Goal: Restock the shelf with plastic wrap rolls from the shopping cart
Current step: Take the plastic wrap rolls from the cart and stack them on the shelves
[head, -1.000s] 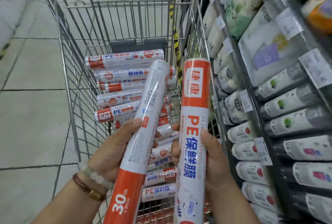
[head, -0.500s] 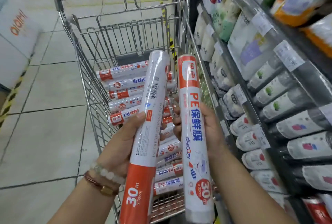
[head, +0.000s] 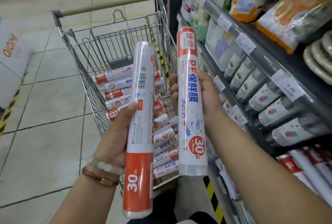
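Your left hand (head: 115,133) grips one plastic wrap roll (head: 140,124) and your right hand (head: 206,101) grips another roll (head: 191,101), both held upright above the shopping cart (head: 86,72), where more rolls (head: 115,87) lie. The shelf (head: 269,65) stands to your right.

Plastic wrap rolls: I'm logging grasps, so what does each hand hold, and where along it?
Left hand grips one roll about mid-length; right hand grips another roll about mid-length.
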